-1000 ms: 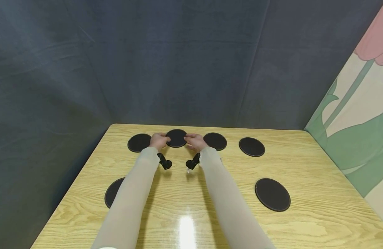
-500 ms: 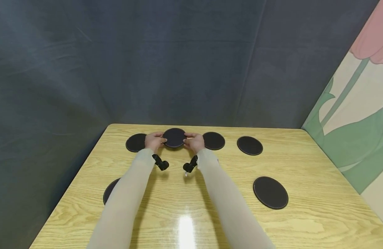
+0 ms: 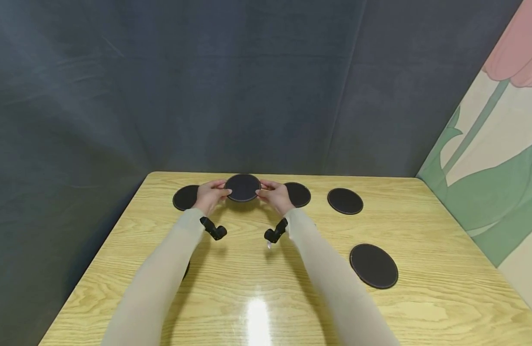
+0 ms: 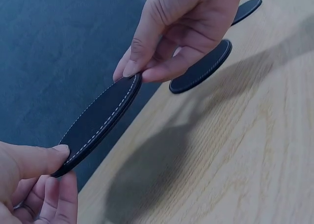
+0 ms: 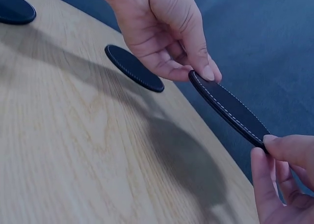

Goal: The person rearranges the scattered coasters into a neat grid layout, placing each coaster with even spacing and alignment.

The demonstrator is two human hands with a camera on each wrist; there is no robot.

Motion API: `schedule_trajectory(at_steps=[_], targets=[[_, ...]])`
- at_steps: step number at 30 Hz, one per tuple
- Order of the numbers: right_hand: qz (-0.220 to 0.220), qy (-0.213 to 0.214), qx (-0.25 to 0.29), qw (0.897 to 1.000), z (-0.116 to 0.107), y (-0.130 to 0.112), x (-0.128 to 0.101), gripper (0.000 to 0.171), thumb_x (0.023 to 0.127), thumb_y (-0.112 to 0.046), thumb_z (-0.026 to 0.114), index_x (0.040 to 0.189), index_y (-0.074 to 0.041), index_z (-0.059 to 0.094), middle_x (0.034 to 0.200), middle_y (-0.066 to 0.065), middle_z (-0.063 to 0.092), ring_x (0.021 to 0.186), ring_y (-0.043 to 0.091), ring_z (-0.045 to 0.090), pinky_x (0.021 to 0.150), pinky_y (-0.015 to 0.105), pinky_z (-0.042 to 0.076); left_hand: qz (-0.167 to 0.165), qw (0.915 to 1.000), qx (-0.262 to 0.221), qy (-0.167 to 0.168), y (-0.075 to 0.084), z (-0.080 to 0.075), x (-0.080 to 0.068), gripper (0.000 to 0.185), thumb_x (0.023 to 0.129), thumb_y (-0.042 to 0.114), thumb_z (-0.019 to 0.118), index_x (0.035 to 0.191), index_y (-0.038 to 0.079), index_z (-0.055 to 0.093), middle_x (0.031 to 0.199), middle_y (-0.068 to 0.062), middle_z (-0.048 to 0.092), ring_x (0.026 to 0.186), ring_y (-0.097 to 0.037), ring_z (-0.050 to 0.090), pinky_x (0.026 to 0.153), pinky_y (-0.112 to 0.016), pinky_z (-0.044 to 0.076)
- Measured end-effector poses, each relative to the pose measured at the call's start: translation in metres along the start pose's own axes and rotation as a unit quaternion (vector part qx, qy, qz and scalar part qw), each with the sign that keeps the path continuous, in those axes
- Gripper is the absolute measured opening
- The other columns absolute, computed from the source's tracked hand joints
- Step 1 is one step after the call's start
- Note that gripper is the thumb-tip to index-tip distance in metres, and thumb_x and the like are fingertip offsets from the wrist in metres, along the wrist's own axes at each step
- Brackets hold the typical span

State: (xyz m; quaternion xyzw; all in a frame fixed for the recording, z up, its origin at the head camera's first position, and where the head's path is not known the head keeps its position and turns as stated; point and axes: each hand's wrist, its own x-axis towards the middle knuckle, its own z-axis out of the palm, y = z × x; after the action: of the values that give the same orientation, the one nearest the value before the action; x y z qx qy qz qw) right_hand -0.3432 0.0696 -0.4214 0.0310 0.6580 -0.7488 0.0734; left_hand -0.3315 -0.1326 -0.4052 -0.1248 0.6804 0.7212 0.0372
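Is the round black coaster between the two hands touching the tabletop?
Apart. The left wrist view shows the coaster held up by its edges, its shadow separate on the tabletop.

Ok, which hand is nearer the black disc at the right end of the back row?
The right hand: it is left of that disc, with one disc lying between; the left hand is farther left, beyond the held disc.

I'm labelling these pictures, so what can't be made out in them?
Held disc: underside, turned away in every view.
Near left disc: mostly behind the left sleeve in the head view.
Far left disc: right side behind the left hand, head view.
Table: near end, cut off by the head view's bottom edge.
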Motion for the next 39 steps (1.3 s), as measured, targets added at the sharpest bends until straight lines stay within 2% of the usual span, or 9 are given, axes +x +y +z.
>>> schedule_trajectory(at_steps=[6, 12, 16, 22, 25, 28, 34, 39], targets=[[-0.002, -0.022, 0.013, 1.0, -0.005, -0.004, -0.01, 0.047, 0.088, 0.007, 0.064, 0.133, -0.002, 0.057, 0.104, 0.005, 0.058, 0.079, 0.007, 0.064, 0.101, 0.04, 0.05, 0.004, 0.9999, -0.006, -0.008, 0.001, -0.002, -0.004, 0.054, 0.085, -0.006, 0.069, 0.136, 0.006, 0.056, 0.102, 0.001, 0.045, 0.076, -0.006, 0.05, 0.096, -0.037, 0.049], [-0.006, -0.035, 0.038, 0.999, -0.008, -0.006, -0.017, 0.049, 0.087, 0.009, 0.064, 0.134, 0.0, 0.055, 0.101, 0.003, 0.058, 0.079, 0.007, 0.064, 0.107, 0.046, 0.043, 0.007, 0.9998, -0.014, -0.011, 0.005, -0.002, -0.013, 0.051, 0.085, -0.006, 0.068, 0.133, 0.006, 0.057, 0.099, -0.001, 0.046, 0.078, -0.008, 0.052, 0.102, -0.038, 0.049], [0.002, -0.036, 0.05, 0.998, -0.009, -0.007, -0.021, 0.049, 0.087, 0.01, 0.064, 0.134, 0.001, 0.054, 0.101, 0.004, 0.058, 0.08, 0.008, 0.065, 0.106, 0.044, 0.044, 0.009, 0.9997, -0.016, -0.015, 0.006, -0.003, -0.019, 0.05, 0.085, -0.005, 0.069, 0.132, 0.007, 0.057, 0.098, 0.0, 0.047, 0.08, -0.009, 0.052, 0.099, -0.036, 0.051], [0.011, -0.033, 0.049, 0.998, -0.008, -0.011, -0.029, 0.05, 0.086, 0.01, 0.065, 0.134, -0.001, 0.055, 0.103, 0.005, 0.057, 0.078, 0.01, 0.066, 0.105, 0.044, 0.044, 0.015, 0.9995, -0.019, -0.02, 0.007, -0.007, -0.027, 0.049, 0.085, -0.004, 0.07, 0.131, 0.007, 0.058, 0.098, 0.0, 0.047, 0.082, -0.009, 0.053, 0.081, -0.022, 0.056], [0.009, -0.035, 0.051, 0.998, -0.008, -0.013, -0.034, 0.05, 0.086, 0.011, 0.064, 0.134, -0.001, 0.055, 0.105, 0.005, 0.055, 0.078, 0.01, 0.066, 0.105, 0.043, 0.045, 0.023, 0.9993, -0.019, -0.024, 0.007, -0.009, -0.031, 0.049, 0.086, -0.002, 0.07, 0.132, 0.007, 0.058, 0.098, 0.001, 0.048, 0.081, -0.008, 0.055, 0.077, -0.02, 0.056], [0.008, -0.038, 0.056, 0.998, -0.008, -0.014, -0.039, 0.051, 0.086, 0.011, 0.064, 0.134, 0.0, 0.055, 0.106, 0.006, 0.055, 0.078, 0.01, 0.066, 0.102, 0.04, 0.048, 0.028, 0.9991, -0.011, -0.03, 0.007, -0.011, -0.035, 0.048, 0.088, 0.001, 0.069, 0.135, 0.007, 0.057, 0.099, 0.001, 0.05, 0.083, -0.008, 0.056, 0.079, -0.02, 0.056], [0.01, -0.044, 0.054, 0.998, -0.01, -0.016, -0.045, 0.051, 0.086, 0.01, 0.064, 0.135, 0.0, 0.054, 0.108, 0.007, 0.056, 0.08, 0.01, 0.066, 0.082, 0.022, 0.058, 0.032, 0.9985, -0.013, -0.042, 0.005, -0.015, -0.042, 0.043, 0.091, 0.005, 0.066, 0.133, 0.006, 0.058, 0.099, 0.001, 0.052, 0.081, -0.006, 0.058, 0.085, -0.025, 0.055], [0.016, -0.049, 0.045, 0.998, -0.011, -0.016, -0.049, 0.052, 0.087, 0.011, 0.064, 0.136, -0.001, 0.054, 0.111, 0.008, 0.054, 0.083, 0.012, 0.066, 0.09, 0.028, 0.056, 0.026, 0.9986, -0.021, -0.042, 0.004, -0.017, -0.048, 0.042, 0.091, 0.005, 0.066, 0.132, 0.007, 0.059, 0.1, 0.0, 0.054, 0.082, -0.006, 0.061, 0.098, -0.035, 0.052]])
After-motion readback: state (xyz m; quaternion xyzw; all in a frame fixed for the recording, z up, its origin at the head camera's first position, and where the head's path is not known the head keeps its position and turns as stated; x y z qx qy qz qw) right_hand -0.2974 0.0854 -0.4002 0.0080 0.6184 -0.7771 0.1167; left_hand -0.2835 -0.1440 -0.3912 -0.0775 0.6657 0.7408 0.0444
